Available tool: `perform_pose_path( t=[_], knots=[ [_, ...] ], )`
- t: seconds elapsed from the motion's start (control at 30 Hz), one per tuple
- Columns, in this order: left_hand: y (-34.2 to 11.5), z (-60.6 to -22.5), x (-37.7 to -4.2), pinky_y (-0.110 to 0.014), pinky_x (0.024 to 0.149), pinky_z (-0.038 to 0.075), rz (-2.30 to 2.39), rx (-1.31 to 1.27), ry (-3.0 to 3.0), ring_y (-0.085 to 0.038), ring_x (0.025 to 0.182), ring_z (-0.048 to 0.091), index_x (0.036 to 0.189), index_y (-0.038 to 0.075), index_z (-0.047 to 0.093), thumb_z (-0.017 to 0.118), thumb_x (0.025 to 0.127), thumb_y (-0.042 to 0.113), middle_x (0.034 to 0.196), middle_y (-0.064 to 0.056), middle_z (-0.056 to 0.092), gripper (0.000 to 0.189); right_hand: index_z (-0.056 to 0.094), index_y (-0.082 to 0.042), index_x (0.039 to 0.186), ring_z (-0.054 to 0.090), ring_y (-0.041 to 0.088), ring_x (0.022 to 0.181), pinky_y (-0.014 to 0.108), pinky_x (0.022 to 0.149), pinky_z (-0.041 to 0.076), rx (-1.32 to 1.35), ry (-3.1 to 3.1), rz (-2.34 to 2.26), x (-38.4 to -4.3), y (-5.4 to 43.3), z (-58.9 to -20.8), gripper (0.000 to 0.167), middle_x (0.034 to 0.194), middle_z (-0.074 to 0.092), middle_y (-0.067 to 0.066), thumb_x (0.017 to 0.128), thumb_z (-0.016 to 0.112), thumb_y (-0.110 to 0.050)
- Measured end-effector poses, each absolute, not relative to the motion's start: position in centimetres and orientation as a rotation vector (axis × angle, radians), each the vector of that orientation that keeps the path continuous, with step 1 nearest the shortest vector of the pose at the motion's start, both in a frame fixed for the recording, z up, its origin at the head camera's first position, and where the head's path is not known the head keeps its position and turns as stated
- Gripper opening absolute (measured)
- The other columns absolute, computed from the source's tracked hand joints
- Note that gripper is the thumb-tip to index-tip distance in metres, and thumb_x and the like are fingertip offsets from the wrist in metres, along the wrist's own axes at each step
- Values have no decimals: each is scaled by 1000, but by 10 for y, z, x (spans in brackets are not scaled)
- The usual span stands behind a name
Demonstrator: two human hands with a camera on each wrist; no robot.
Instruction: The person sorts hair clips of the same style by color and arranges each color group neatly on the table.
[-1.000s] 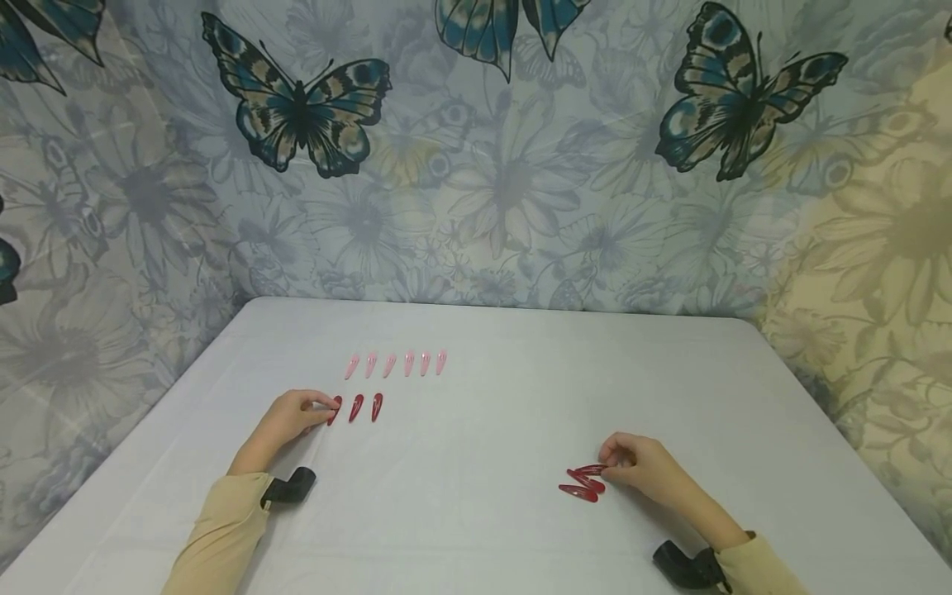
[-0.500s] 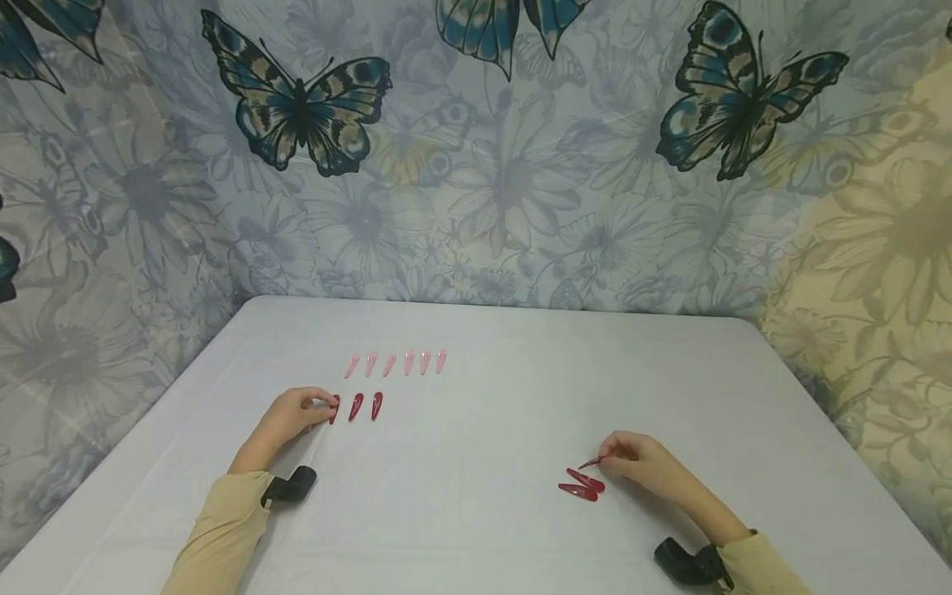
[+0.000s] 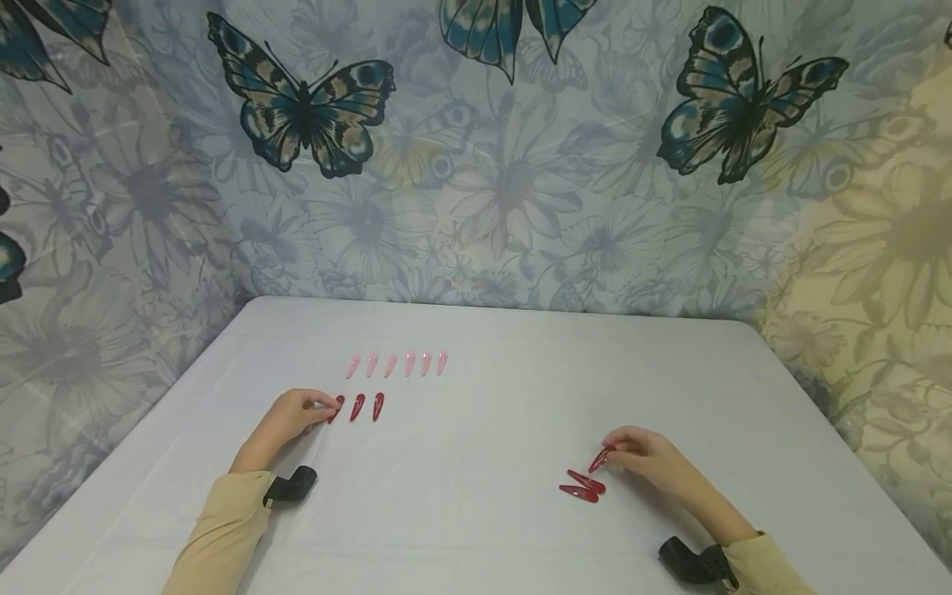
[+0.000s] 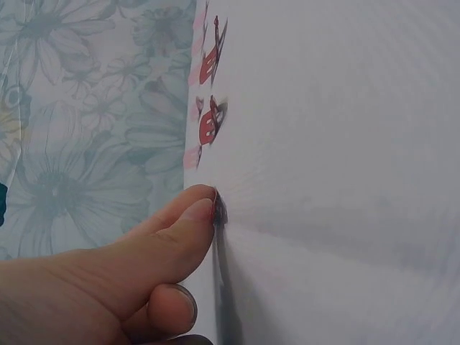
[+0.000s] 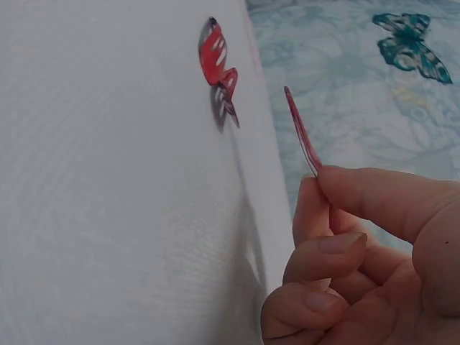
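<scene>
In the head view my left hand pinches a dark red snap hair clip at the left end of a short row. Two more red hair clips lie beside it to the right. The left wrist view shows thumb and finger at the clip, which is mostly hidden by them. On the other side, my right hand holds a red hair clip by one end between thumb and finger, raised off the table. Below it two red hair clips lie close together, overlapping at one end.
Behind the red row stands a straight row of several pink hair clips. All lie on a white-covered table. Its far edge meets a wall with butterflies and flowers. Black wrist cameras sit at both cuffs.
My right hand has lifted one red hair clip off the small pile and turned it to point down and left. The left hand stays at its clip, nearly still.
</scene>
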State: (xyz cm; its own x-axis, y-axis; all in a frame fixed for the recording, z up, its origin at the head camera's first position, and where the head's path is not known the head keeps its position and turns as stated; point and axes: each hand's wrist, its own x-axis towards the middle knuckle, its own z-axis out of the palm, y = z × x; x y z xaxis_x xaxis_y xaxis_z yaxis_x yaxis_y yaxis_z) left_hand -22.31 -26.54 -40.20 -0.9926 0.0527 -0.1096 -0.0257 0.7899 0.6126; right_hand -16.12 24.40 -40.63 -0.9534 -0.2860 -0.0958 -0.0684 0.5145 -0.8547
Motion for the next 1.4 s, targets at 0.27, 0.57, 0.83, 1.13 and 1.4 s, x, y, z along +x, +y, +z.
perform_pose_path(
  t=[0.27, 0.57, 0.83, 1.13, 1.4],
  knots=[
    [-265, -403, -223, -26, 54, 34, 978, 30, 2863, -11, 51, 38, 104, -3, 71, 66, 91, 11, 53, 4, 43, 19, 59, 9, 109, 45, 4, 68, 21, 59, 40, -248, 2465, -1437, -164, 247, -399, 27, 85, 61, -4, 95, 61, -14],
    [-268, -399, -222, -28, 55, 33, 960, 33, 2880, -12, 53, 38, 104, -3, 71, 67, 91, 13, 54, 3, 44, 21, 55, 12, 110, 34, 9, 54, 24, 51, 32, -384, 2381, -1484, -172, 242, -388, 27, 79, 56, -8, 98, 54, -12],
    [-269, -402, -220, -27, 54, 33, 994, 55, 2887, -12, 52, 39, 103, -3, 71, 68, 90, 12, 54, 3, 44, 20, 54, 7, 117, 30, 6, 49, 21, 47, 29, -416, 2396, -1442, -181, 232, -386, 30, 74, 59, -4, 96, 59, -13],
    [-267, -406, -219, -25, 52, 33, 1013, 52, 2877, -11, 52, 40, 102, -2, 72, 68, 90, 11, 55, 4, 43, 19, 64, 7, 96, 55, 7, 74, 23, 68, 45, -439, 2473, -1389, -184, 216, -396, 18, 81, 67, 4, 89, 67, -9],
    [-267, -405, -220, -24, 52, 35, 1009, 34, 2863, -9, 51, 40, 104, -3, 71, 68, 90, 12, 54, 5, 43, 21, 67, 9, 103, 58, 12, 78, 21, 68, 48, -351, 2513, -1337, -184, 197, -393, 25, 86, 67, 6, 83, 70, -4]
  ],
)
